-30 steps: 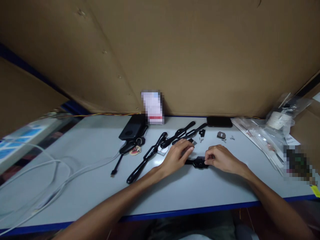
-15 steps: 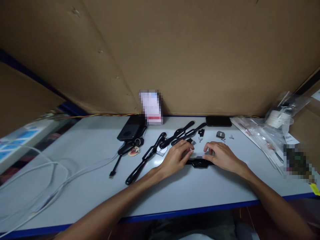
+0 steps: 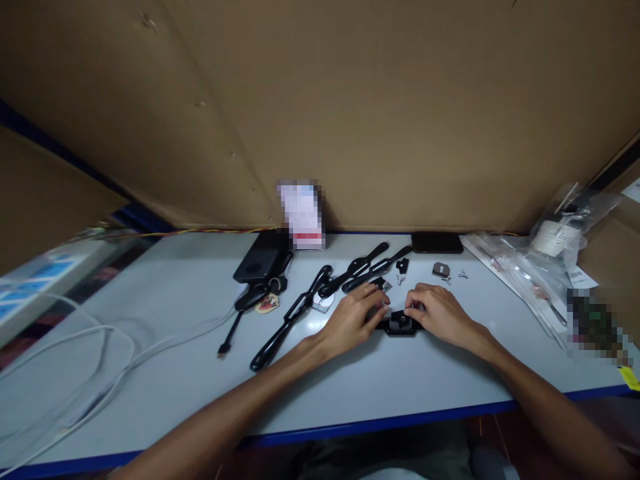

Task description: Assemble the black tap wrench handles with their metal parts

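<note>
A black spokeshave body lies crosswise on the table in front of me. My left hand is closed around its left handle. With bent fingertips, my right hand pinches the edge of a small black cap plate, which sits tilted over the body's middle. The right handle is mostly hidden behind my right hand. Just beyond my left fingers lie a small dark plate and another black cap with a silver thumbscrew. A grey blade rests farther right beside more thumbscrews.
Other black spokeshave bodies lie left and beyond my hands. A black box-like device with cables, a blurred upright packet and a phone stand or lie toward the back. Plastic-wrapped items are at right; white cables at left.
The small black cap plate now shows over the middle of the spokeshave body, between my hands. My right fingers have closed in on it; my left hand has barely moved.
</note>
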The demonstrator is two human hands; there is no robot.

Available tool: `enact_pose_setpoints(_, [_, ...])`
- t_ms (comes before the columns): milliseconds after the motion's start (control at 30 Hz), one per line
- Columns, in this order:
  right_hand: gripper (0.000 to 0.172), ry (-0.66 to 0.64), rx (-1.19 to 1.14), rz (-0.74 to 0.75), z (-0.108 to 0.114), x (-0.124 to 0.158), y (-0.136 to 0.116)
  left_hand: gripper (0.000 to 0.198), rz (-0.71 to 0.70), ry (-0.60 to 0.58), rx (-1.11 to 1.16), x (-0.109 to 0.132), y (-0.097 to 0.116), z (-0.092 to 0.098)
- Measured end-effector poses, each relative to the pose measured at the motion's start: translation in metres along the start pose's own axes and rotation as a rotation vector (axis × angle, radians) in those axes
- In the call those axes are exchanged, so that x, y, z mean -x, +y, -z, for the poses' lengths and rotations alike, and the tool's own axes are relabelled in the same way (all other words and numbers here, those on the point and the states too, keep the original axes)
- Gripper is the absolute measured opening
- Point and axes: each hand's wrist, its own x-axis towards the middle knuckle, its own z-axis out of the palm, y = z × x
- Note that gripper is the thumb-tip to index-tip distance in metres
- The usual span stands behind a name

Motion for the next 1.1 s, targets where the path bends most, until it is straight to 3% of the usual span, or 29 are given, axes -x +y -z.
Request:
enact_pose_setpoints(567, [0.015, 0.004, 0.045, 0.031, -0.0018, 0.0015, -0.0036, 0.009, -0.042, -0.086, -0.073, 0.0005, 0.002, -0.002])
enact_pose_setpoints(1100, [0.015, 0.003, 0.043, 0.057, -0.002, 0.0021, -0.0034, 0.008, -0.01, -0.094, -0.046, 0.0001, 0.0042, -0.0033])
